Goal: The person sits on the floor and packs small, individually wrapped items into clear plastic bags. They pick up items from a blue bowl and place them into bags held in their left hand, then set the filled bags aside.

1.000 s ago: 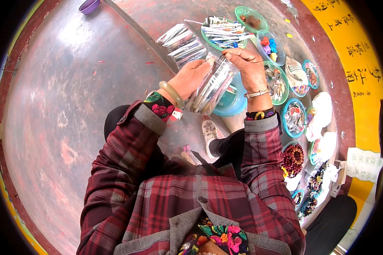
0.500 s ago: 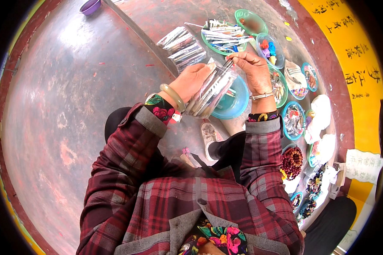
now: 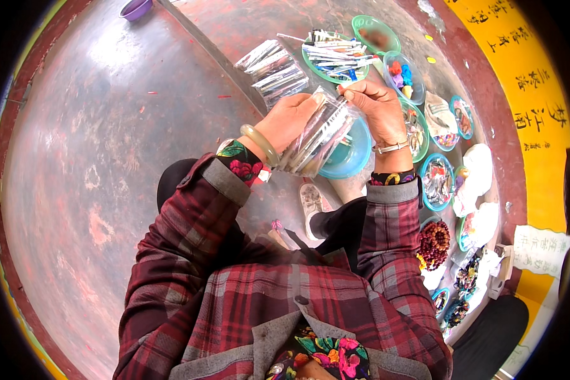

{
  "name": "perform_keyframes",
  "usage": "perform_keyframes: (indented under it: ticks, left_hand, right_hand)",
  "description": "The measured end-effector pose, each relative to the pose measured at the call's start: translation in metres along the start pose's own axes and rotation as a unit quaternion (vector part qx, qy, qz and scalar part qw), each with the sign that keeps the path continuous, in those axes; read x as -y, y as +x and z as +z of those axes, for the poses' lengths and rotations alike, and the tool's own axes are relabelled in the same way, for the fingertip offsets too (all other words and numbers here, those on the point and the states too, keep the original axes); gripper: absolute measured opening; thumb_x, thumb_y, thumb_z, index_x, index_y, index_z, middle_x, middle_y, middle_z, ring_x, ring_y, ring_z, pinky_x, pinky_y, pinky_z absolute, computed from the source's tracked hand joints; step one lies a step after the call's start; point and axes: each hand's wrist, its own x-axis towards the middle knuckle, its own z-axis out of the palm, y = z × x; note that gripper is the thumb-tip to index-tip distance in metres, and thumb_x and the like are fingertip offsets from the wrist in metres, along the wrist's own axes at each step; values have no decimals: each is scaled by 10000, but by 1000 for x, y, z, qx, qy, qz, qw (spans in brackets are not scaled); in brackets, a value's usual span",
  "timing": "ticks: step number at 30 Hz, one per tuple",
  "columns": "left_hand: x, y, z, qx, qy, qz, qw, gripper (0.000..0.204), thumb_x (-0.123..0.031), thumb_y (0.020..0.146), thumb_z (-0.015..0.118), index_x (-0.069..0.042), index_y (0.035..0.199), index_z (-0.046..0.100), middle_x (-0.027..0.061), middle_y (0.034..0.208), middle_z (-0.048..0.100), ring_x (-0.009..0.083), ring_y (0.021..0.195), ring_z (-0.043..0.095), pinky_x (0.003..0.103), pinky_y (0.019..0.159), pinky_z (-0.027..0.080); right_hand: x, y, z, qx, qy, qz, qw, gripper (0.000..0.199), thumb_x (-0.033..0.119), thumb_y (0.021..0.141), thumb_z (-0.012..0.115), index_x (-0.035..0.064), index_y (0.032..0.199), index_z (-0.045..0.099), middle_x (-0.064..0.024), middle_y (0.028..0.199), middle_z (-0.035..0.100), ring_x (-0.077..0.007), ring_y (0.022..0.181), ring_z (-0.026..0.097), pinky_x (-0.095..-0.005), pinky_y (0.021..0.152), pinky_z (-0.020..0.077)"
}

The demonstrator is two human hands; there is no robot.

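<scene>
A clear plastic bag [image 3: 315,144] of slim pen-like sticks is gripped along its left side by my left hand [image 3: 289,120], thumb on top. At the bag's upper right end, my right hand [image 3: 381,113] is closed in a pinch on the ends of dark slim sticks, with a small red spot near the fingertips. Most of their length lies inside the bag. Below and behind the bag stands a blue plastic bowl [image 3: 356,158], with a few slim sticks in it, partly hidden by the bag.
Filled bags of sticks [image 3: 273,71] lie on the floor beyond my left hand. A green basket [image 3: 310,62] heaped with pens stands farther off. Bowls of small goods, including a clear one [image 3: 418,95], line the right side. A purple basin [image 3: 135,9] sits far left.
The dark sticks at my right fingertips have slid deeper into the bag, with less of them showing. My right hand is slightly lower; the left keeps its hold.
</scene>
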Motion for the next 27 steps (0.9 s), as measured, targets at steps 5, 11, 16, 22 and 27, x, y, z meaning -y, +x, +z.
perform_keyframes:
  ticks: [5,11,16,22,27]
  left_hand:
    - [-7,-3,4,20,-23,-24,999,303,-238,950,431,21,1057,547,16,943,572,55,839,504,220,755,432]
    - [-7,-5,3,33,-20,-2,999,303,-229,952,425,20,1075,545,10,950,573,55,845,506,217,765,429]
    - [-2,1,-2,15,-19,9,1000,304,-218,950,426,29,1083,543,12,953,579,54,845,515,214,763,435]
    - [0,3,0,-8,-42,-4,999,300,-200,949,425,33,1099,539,22,961,584,64,852,535,217,754,451]
    - [5,6,-4,-20,-59,-5,998,292,-204,948,431,26,1089,545,21,959,585,64,842,539,219,744,455]
  right_hand:
    - [3,-4,-5,36,5,-42,998,64,45,778,650,17,835,659,-22,817,642,-97,786,565,-237,752,435]
    - [-6,0,-4,96,52,-64,992,73,39,784,642,13,851,650,-29,853,636,-99,804,561,-237,759,436]
    - [-6,3,0,58,37,-5,998,78,51,789,641,5,851,652,-35,863,638,-105,808,562,-239,768,436]
    - [0,0,9,34,-44,-50,997,143,143,818,636,23,875,688,-82,998,637,-141,936,559,-276,830,427]
    - [-2,-3,22,17,-87,-82,993,200,209,821,639,48,924,697,-107,1120,602,-165,1067,520,-292,906,404]
